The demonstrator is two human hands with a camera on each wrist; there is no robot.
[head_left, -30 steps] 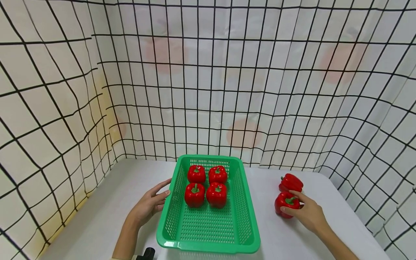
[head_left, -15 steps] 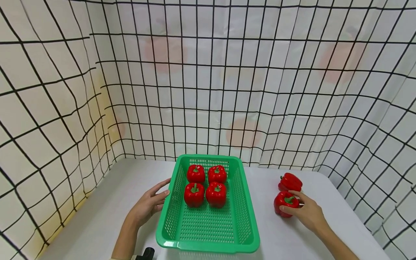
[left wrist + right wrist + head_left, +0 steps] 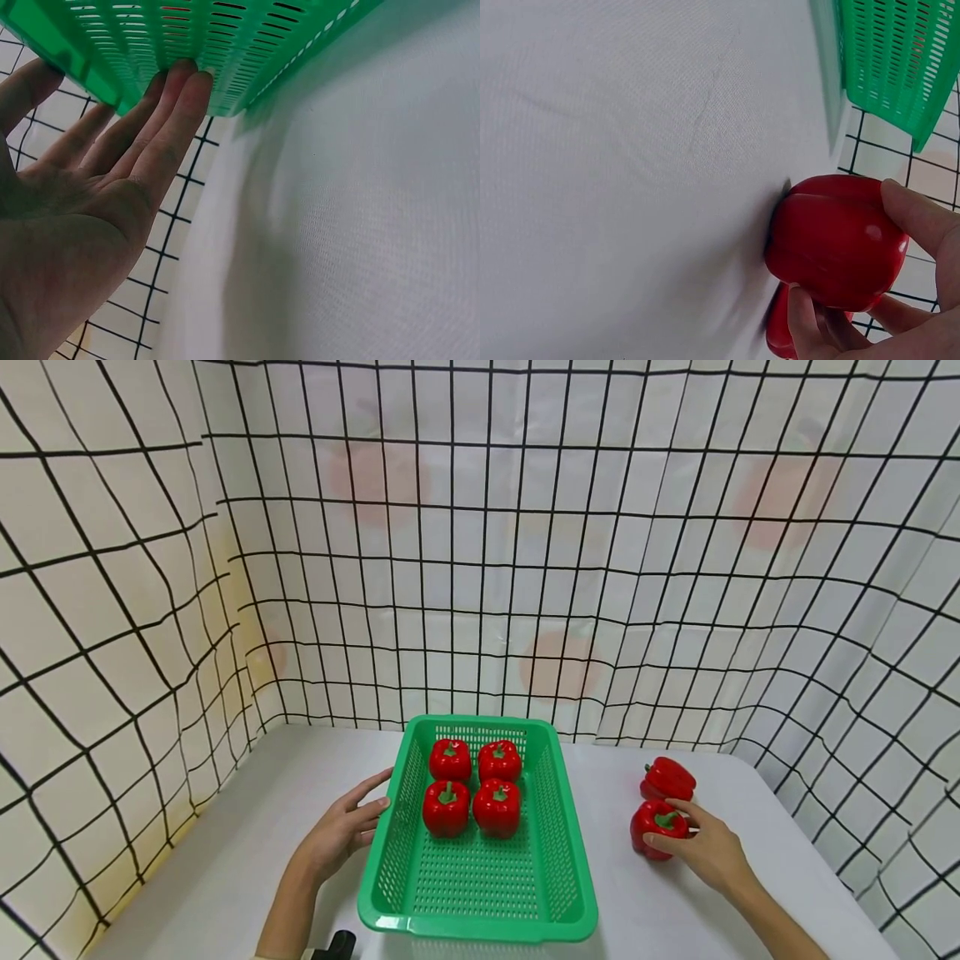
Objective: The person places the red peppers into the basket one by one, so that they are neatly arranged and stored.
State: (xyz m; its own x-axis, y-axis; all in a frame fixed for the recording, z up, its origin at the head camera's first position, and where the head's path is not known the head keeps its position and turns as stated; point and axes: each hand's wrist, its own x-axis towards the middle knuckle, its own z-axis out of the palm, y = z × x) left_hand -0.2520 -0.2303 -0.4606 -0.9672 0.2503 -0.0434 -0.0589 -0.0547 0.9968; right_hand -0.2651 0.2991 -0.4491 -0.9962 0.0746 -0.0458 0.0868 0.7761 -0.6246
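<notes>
right hand [image 3: 708, 853] curls its grip round the near red bell pepper [image 3: 654, 828] (lower right); lift straight, left hand [image 3: 341, 832] flat-fingered, steadying the green basket [image 3: 480, 927].

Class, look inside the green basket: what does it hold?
The green basket holds four red peppers in its far half; the near half shows bare slotted floor. The floor beneath the peppers is covered.

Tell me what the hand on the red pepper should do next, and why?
Probably lift it. The right hand already grips the nearer red bell pepper, which sits on the white table beside the green basket. Four peppers fill the basket's far half, its near half is bare, and the left hand touches its side, so carrying it over looks sensible.
</notes>
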